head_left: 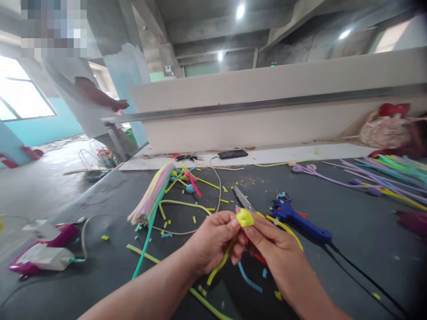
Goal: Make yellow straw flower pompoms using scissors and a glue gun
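Pinched between both hands is a small yellow pipe-cleaner flower [245, 218], held above the dark table. My left hand [216, 238] is closed on its left side, thumb and finger at the base. My right hand [270, 238] grips the right side with the fingertips. A yellow pipe-cleaner strand [220, 266] hangs below the fingers. Behind the hands lie scissors [243, 198], blades pointing away, their handles mostly hidden. A blue hot glue gun [300, 218] rests right of my right hand, its cord running to the lower right.
A bundle of pastel pipe cleaners [151, 193] lies at left, more pipe cleaners [390, 178] at right. Cut scraps are scattered around. A phone [232, 154] lies by the white partition [267, 126]. A power strip [43, 255] with chargers sits far left. A person [80, 89] stands beyond the table.
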Tool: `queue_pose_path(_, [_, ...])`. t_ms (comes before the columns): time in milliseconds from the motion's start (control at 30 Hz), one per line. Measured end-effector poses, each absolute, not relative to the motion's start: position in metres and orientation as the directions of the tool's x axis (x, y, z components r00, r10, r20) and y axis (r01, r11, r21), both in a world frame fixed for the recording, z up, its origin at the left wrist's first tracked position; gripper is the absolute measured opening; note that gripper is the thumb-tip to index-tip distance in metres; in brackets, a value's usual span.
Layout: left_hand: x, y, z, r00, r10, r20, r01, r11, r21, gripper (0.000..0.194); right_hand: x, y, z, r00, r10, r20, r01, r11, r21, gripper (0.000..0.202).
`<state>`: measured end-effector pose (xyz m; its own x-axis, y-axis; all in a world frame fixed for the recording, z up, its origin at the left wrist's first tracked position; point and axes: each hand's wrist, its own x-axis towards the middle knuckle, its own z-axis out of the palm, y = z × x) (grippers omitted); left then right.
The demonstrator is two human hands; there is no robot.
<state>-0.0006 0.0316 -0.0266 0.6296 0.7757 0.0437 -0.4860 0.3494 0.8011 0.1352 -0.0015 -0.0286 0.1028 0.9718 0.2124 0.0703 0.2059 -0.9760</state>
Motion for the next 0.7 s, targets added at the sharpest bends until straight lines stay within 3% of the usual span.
queue_pose_path(200, [0.001,0.034,-0.028,0.659,0.75,0.056,-0.49,0.371,0.789,0.028,0.136,-0.001,-0.03,0.133,0.931,0.341,0.212,0.309,-0.927,0.014])
queue_pose_path(367, [-0.001,0.036,-0.029,0.75,0.659,0.046,-0.468,0.481,0.741,0.028,0.13,-0.007,-0.029,0.127,0.974,0.187,-0.093,0.199,-0.976,0.012])
queue_pose_path(533, [-0.002,0.037,-0.03,0.809,0.586,0.045,-0.43,0.538,0.725,0.029,0.126,-0.007,-0.025,0.058,0.998,0.039,-0.373,0.058,-0.926,0.011])
queue_pose_path(633, [-0.002,0.036,-0.028,0.784,0.62,-0.007,-0.396,0.509,0.765,0.022,0.13,-0.002,-0.02,0.099,0.994,-0.044,-0.437,0.004,-0.9,0.02])
queue_pose_path(700, [-0.003,0.036,-0.023,0.729,0.683,-0.038,-0.386,0.456,0.802,0.021,0.139,0.001,-0.016,0.212,0.977,-0.025,-0.372,0.057,-0.927,0.021])
